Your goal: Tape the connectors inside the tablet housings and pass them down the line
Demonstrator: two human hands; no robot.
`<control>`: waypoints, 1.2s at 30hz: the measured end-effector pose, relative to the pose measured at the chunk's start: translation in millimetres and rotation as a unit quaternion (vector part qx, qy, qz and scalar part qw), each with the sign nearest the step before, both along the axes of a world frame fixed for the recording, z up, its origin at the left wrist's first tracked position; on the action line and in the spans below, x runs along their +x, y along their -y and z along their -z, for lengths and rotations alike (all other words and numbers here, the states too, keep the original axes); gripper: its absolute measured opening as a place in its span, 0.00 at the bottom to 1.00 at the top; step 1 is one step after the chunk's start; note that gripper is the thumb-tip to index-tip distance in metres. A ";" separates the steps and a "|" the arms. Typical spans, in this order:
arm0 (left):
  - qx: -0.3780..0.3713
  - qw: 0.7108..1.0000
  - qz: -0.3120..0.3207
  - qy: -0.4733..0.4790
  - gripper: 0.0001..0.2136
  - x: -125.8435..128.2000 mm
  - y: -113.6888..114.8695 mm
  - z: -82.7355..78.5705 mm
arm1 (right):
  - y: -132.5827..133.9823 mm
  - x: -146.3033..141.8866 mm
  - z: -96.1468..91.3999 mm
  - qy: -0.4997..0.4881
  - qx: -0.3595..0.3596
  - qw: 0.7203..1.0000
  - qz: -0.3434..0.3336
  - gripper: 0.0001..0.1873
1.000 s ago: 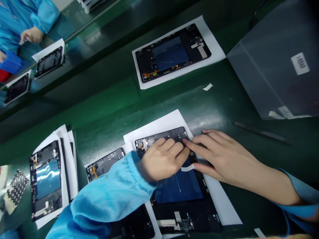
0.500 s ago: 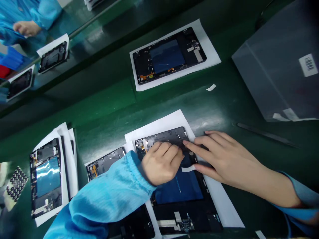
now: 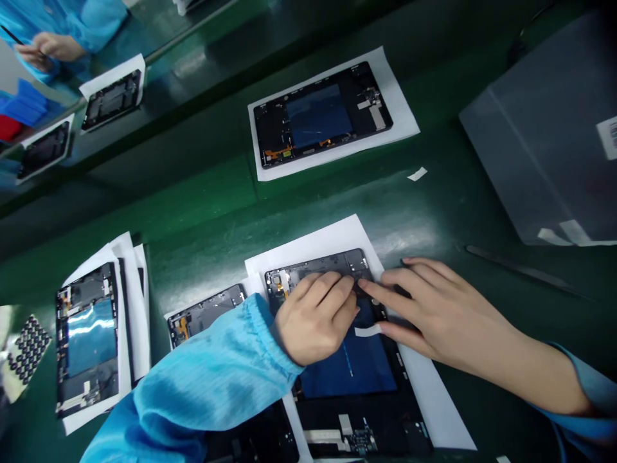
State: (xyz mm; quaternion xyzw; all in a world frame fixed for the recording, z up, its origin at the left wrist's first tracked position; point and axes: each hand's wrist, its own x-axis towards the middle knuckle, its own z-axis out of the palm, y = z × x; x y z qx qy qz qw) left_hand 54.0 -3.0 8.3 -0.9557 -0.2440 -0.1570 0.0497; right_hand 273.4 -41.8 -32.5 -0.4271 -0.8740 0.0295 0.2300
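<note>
An opened tablet (image 3: 347, 360) with a blue battery lies on white paper in front of me. My left hand (image 3: 315, 318), in a blue sleeve, rests over its upper part with fingers curled together; whatever they pinch is hidden. My right hand (image 3: 429, 305) comes from the right, its index fingertip touching the tablet beside my left fingers. Its thumb is spread apart, with a short white strip (image 3: 367, 331) at the tip, above the battery's edge. Under my left forearm lies a second opened tablet (image 3: 207, 315), partly covered.
Another opened tablet (image 3: 321, 116) lies on paper farther back. Stacked tablets with paper (image 3: 89, 341) sit at left, beside a sheet of black dots (image 3: 29, 350). Tweezers (image 3: 523, 269) and a grey box (image 3: 544, 135) are at right. Across the bench are a co-worker's hands (image 3: 53, 50).
My left fingers have shifted slightly and are straighter over the tablet. My right hand keeps nearly the same pose. The co-worker's hands have come together, with a thin dark tool showing. The view has shifted a little.
</note>
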 end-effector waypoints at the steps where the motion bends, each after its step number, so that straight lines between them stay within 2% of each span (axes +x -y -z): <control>1: 0.001 1.000 0.001 -0.001 0.06 -0.1 0.1 0.1 | 0.0 0.2 -0.1 0.001 0.002 1.000 -0.003 0.19; 12: -0.006 0.999 0.030 -0.030 0.08 -3.4 -0.8 0.7 | -4.2 3.8 1.9 0.017 0.018 1.000 -0.011 0.23; 16: -0.008 0.999 0.037 -0.025 0.09 -3.6 -2.1 0.6 | -7.2 3.9 0.5 0.006 0.025 1.000 -0.010 0.21; 25: -0.024 0.998 0.038 -0.033 0.11 -6.0 -2.9 6.1 | -2.8 9.9 4.4 -0.028 -0.014 1.000 0.003 0.22; 36: -0.040 0.998 0.046 -0.029 0.12 -6.0 -2.8 2.3 | -2.4 5.5 0.9 0.003 0.000 1.000 -0.007 0.22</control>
